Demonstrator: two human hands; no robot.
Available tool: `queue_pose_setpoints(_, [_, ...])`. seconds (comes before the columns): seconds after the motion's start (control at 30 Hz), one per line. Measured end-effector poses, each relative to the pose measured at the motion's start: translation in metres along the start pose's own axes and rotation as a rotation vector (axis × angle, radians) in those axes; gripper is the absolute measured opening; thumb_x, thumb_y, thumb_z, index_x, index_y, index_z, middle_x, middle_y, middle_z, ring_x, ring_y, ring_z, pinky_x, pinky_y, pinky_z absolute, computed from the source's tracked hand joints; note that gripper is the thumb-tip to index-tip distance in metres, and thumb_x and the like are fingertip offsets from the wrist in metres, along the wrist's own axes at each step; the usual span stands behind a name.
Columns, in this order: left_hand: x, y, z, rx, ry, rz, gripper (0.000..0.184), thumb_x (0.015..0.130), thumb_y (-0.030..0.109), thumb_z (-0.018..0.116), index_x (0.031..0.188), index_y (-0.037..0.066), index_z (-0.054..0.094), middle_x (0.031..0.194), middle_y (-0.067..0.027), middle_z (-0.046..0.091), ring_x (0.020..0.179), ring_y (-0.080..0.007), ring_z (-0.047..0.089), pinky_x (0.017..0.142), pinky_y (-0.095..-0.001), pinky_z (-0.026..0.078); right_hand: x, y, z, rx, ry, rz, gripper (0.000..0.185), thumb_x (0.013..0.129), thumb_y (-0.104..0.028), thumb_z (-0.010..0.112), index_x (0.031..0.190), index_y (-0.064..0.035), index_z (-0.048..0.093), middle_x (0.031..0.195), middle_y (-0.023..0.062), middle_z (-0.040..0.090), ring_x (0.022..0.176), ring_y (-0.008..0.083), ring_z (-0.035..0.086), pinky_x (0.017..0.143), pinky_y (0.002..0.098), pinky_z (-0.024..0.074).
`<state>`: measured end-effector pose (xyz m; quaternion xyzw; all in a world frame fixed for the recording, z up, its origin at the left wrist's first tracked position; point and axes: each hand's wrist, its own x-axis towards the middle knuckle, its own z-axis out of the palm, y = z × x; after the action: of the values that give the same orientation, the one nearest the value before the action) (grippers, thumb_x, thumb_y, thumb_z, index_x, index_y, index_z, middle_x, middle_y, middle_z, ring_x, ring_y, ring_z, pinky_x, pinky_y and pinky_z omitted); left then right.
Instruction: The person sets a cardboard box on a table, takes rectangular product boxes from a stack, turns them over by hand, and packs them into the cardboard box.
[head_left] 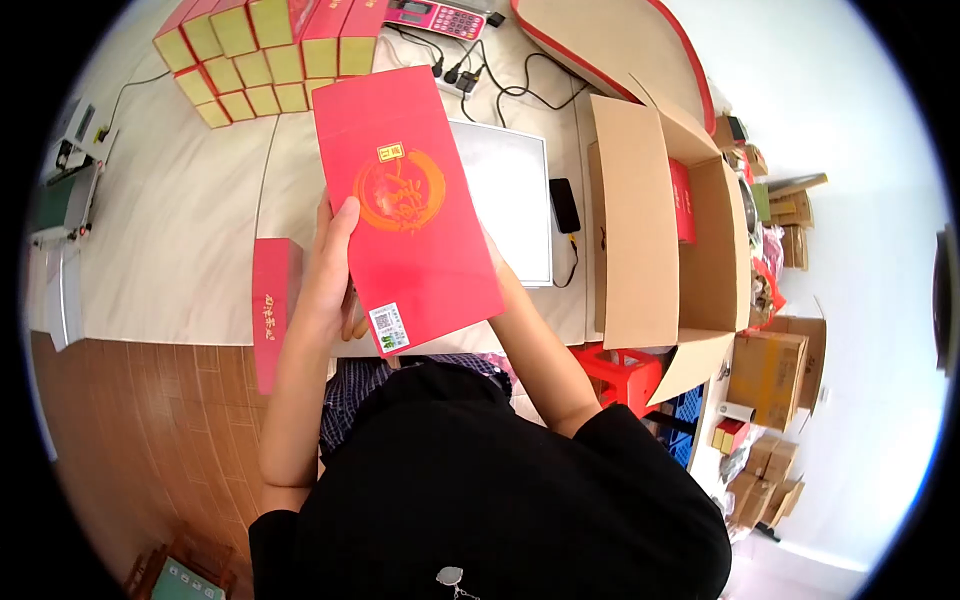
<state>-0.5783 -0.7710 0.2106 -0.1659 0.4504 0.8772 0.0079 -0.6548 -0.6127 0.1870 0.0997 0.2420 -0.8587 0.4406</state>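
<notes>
A large flat red gift box (432, 265) with a gold-orange ring emblem is held up over the front of the table, tilted. A white label with a square code is stuck near its lower left corner. My left hand (333, 262) grips the box's left edge, thumb on the front face and fingers behind. At the right edge, my right hand (496, 262) holds the box from behind; its fingers are mostly hidden. Under and behind the box lies a flat silver-white panel (515, 195). A narrow red box (270, 310) with gold lettering stands left of my left arm.
Stacked red-and-gold boxes (255, 65) stand at the back left, beside a pink calculator (440, 18) and a power strip with cables. A black phone (565, 206) lies near an open carton (637, 230) containing something red. A red stool (625, 375) stands below.
</notes>
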Motion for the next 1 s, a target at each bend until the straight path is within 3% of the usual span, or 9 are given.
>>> queue_pose_setpoints(0.2, [0.013,-0.008,0.006,0.127,0.008,0.078,0.072,0.095,0.038,0.053,0.148,0.001,0.021,0.142,-0.0159,0.039,0.131,-0.0224,0.04,0.105,-0.0327,0.036,-0.012,-0.013,-0.022,-0.186,0.043,-0.127,0.049,0.099,-0.04,0.043,0.135,-0.0067,0.046,0.128,0.0112,0.055,0.112,0.021,0.056,0.091,0.0378,0.0503])
queue_pose_setpoints(0.37, [0.023,-0.019,0.013,0.221,0.02,0.245,0.082,0.092,0.027,0.059,0.149,-0.003,0.01,0.148,-0.019,0.03,0.133,-0.0245,0.036,0.108,-0.0327,0.032,-0.034,-0.03,-0.002,-0.936,0.343,-0.447,0.061,0.098,-0.042,0.046,0.145,-0.0041,0.034,0.138,0.0149,0.047,0.124,0.0238,0.047,0.102,0.0348,0.0382])
queue_pose_setpoints(0.5, [0.028,-0.034,0.027,0.317,0.036,0.341,0.087,0.09,0.019,0.06,0.149,-0.003,0.001,0.151,-0.0203,0.023,0.137,-0.0255,0.03,0.111,-0.0326,0.028,-0.03,-0.024,0.012,-1.423,0.39,-0.68,0.116,0.069,-0.046,0.08,0.145,0.0105,0.014,0.14,0.0317,0.032,0.13,0.0366,0.036,0.11,0.0419,0.029])
queue_pose_setpoints(0.6, [0.03,-0.049,0.031,0.352,-0.017,0.373,0.096,0.089,0.014,0.062,0.149,0.002,-0.012,0.15,-0.0194,0.021,0.136,-0.0275,0.032,0.11,-0.0369,0.03,-0.021,-0.027,0.014,-1.771,0.447,-0.833,0.126,0.06,-0.056,0.082,0.148,0.0016,0.012,0.14,0.0352,0.025,0.128,0.049,0.029,0.106,0.0545,0.0261])
queue_pose_setpoints(0.8, [0.027,-0.095,0.023,0.571,-0.243,0.44,0.122,0.081,0.008,0.072,0.14,0.011,-0.035,0.151,-0.0216,0.011,0.136,-0.0311,0.031,0.107,-0.0406,0.036,-0.024,-0.052,0.016,-1.994,0.391,-0.784,0.128,0.05,-0.05,0.084,0.15,-0.0065,0.018,0.137,0.034,0.027,0.125,0.0491,0.031,0.102,0.0565,0.0272])
queue_pose_setpoints(0.83, [0.023,-0.1,0.025,0.601,-0.182,0.575,0.105,0.086,0.014,0.069,0.15,0.011,-0.015,0.14,-0.0205,0.036,0.124,-0.0287,0.047,0.099,-0.0378,0.043,-0.022,-0.056,0.005,-2.014,0.362,-0.837,0.121,0.048,-0.046,0.084,0.149,-0.0129,0.025,0.134,0.0312,0.031,0.122,0.0468,0.034,0.101,0.0547,0.028])
queue_pose_setpoints(0.87, [0.016,-0.095,0.022,0.603,-0.17,0.568,0.105,0.086,0.014,0.069,0.15,0.011,-0.015,0.14,-0.0205,0.036,0.124,-0.0287,0.047,0.099,-0.0378,0.043,-0.021,-0.064,-0.006,-2.013,0.351,-0.825,0.121,0.048,-0.046,0.084,0.149,-0.0129,0.025,0.134,0.0312,0.031,0.122,0.0468,0.034,0.101,0.0547,0.028])
queue_pose_setpoints(0.93, [-0.002,-0.079,0.004,0.908,-0.243,-0.115,0.064,0.092,0.019,0.062,0.146,0.007,0.031,0.111,-0.0126,0.061,0.1,-0.0204,0.062,0.085,-0.0321,0.049,-0.02,-0.077,-0.029,-2.221,0.165,-0.681,0.115,0.049,-0.046,0.084,0.147,-0.0174,0.032,0.136,0.0287,0.031,0.122,0.0467,0.035,0.103,0.0543,0.0288])
queue_pose_setpoints(1.0, [-0.018,-0.085,-0.013,0.804,-0.093,-0.085,0.044,0.094,0.02,0.059,0.133,0.005,0.045,0.097,-0.0079,0.063,0.087,-0.0154,0.061,0.078,-0.029,0.049,-0.017,-0.074,-0.051,-2.219,0.099,-0.614,0.108,0.049,-0.044,0.084,0.144,-0.0212,0.039,0.136,0.0262,0.033,0.12,0.0445,0.037,0.102,0.0536,0.0292])
